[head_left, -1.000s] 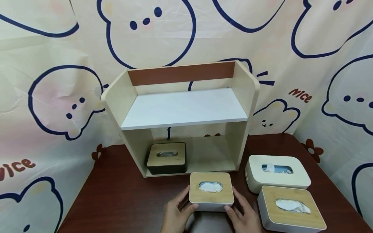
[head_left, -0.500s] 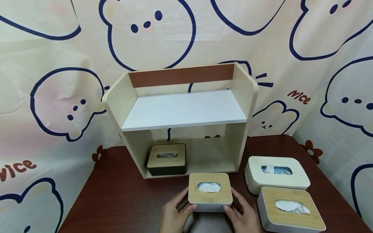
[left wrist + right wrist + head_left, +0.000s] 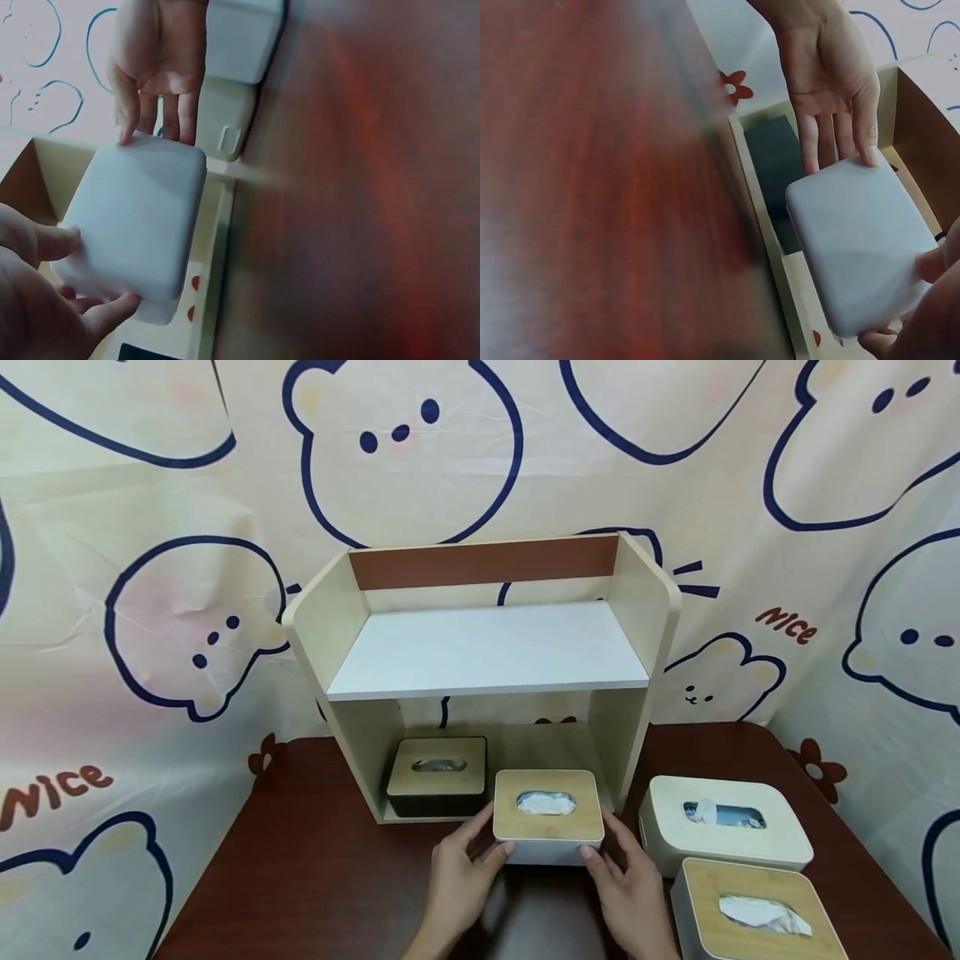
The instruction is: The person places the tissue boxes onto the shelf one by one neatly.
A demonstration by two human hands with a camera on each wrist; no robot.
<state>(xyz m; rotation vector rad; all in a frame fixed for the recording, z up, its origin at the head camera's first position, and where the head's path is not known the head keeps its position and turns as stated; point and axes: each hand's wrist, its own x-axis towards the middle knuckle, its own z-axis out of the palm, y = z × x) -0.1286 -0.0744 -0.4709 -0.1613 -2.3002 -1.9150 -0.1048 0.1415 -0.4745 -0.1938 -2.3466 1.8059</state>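
Note:
Both hands hold a small tissue box [image 3: 549, 852] with a pale body and a bamboo lid, a white tissue showing in its slot. My left hand [image 3: 467, 872] grips its left side, thumb at the front; my right hand [image 3: 628, 881] grips its right side the same way. In the head view the box overlaps the front edge of the shelf unit's lower compartment [image 3: 525, 745]. A black tissue box [image 3: 437, 777] with a wooden lid sits inside that compartment at the left. Both wrist views show the held box's smooth pale side [image 3: 139, 210], raised off the table.
A cream shelf unit [image 3: 667, 610] with a white upper shelf [image 3: 487, 652] stands at the back of the dark wood table [image 3: 315, 877]. On the right are a cream tissue box [image 3: 675, 827] and, in front, a larger bamboo-lidded tissue box [image 3: 712, 893]. A printed curtain [image 3: 187, 502] hangs behind.
The hands have lifted the small tissue box and moved it forward to the shelf unit's lower opening. The head view has shifted slightly. The other boxes stay in place.

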